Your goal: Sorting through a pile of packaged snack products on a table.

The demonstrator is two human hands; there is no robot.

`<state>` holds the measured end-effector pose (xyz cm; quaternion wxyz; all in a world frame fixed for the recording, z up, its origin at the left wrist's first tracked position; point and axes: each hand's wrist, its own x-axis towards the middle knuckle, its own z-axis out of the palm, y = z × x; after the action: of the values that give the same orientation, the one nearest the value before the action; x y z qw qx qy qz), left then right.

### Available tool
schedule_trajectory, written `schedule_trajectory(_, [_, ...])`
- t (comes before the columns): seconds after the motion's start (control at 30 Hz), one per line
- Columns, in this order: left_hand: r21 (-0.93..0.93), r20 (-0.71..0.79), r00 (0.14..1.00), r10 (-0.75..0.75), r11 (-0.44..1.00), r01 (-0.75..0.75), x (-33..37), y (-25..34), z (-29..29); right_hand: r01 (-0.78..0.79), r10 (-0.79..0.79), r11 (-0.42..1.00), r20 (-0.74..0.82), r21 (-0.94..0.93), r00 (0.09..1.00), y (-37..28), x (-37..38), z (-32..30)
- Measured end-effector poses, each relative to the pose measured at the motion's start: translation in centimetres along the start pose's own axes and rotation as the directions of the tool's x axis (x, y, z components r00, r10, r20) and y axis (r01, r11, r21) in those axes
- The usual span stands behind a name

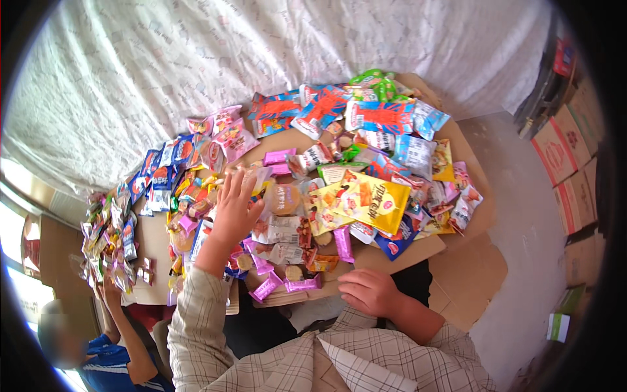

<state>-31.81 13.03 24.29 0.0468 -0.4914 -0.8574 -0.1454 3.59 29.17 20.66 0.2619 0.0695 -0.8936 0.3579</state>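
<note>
My left hand [236, 208] is over the left middle of a pile of wrapped snacks, fingers spread and nothing visible in it. Next to its fingers lie a round orange-brown packaged snack [285, 198] and a purple packet [279, 157]. White-and-brown packets [282, 230] are just right of its wrist. My right hand [371, 292] rests at the near edge of the cardboard-topped table, fingers curled together, with no object showing in it. Nearest to it are a small purple wrapped sweet [343, 244] and a large yellow snack bag [375, 201].
Blue-and-red bags [380, 116], pink bags [234, 138] and dark blue packets [160, 171] lie along the far side. At the left, another person's hands [110, 291] are at a second heap [112, 243]. Cardboard boxes [563, 145] stand at right; a white patterned sheet [261, 46] hangs behind.
</note>
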Motion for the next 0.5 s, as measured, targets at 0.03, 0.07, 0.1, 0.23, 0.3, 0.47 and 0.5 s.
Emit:
schedule_trajectory(0.03, [-0.012,-0.021,1.0,0.003,1.0,-0.003,-1.4,1.1,-0.6,0.011,-0.011,1.0,-0.023,0.0,1.0,0.0,-0.1,0.1])
schedule_trajectory(0.07, [-0.008,-0.024,0.999,0.034,0.999,-0.034,-3.0,2.4,-1.2,0.02,-0.019,1.0,-0.04,0.004,0.999,0.0,-0.2,0.2])
schedule_trajectory(0.1, [0.0,-0.002,0.999,0.04,0.999,-0.04,-4.9,3.5,-1.7,0.015,-0.015,1.0,-0.044,0.01,0.999,0.0,-0.3,0.2])
schedule_trajectory(0.23, [0.106,0.058,0.997,0.047,0.993,-0.053,-13.9,7.5,-3.1,0.024,-0.024,1.0,-0.089,0.003,0.996,-0.5,-0.4,0.0])
schedule_trajectory(0.3, [0.184,0.118,0.993,0.029,0.982,-0.05,-18.6,8.4,-3.3,0.056,-0.056,0.998,-0.155,-0.003,0.986,-0.8,-0.3,-0.6])
schedule_trajectory(0.47, [0.275,0.05,0.996,-0.07,0.96,0.054,-28.9,8.4,-2.3,-0.04,-0.01,0.987,-0.309,-0.156,0.951,-0.5,-0.7,-4.7])
schedule_trajectory(0.5, [0.274,0.025,0.992,-0.125,0.955,0.114,-30.5,8.4,-2.0,-0.087,0.017,0.979,-0.352,-0.184,0.936,0.3,-0.7,-5.7])
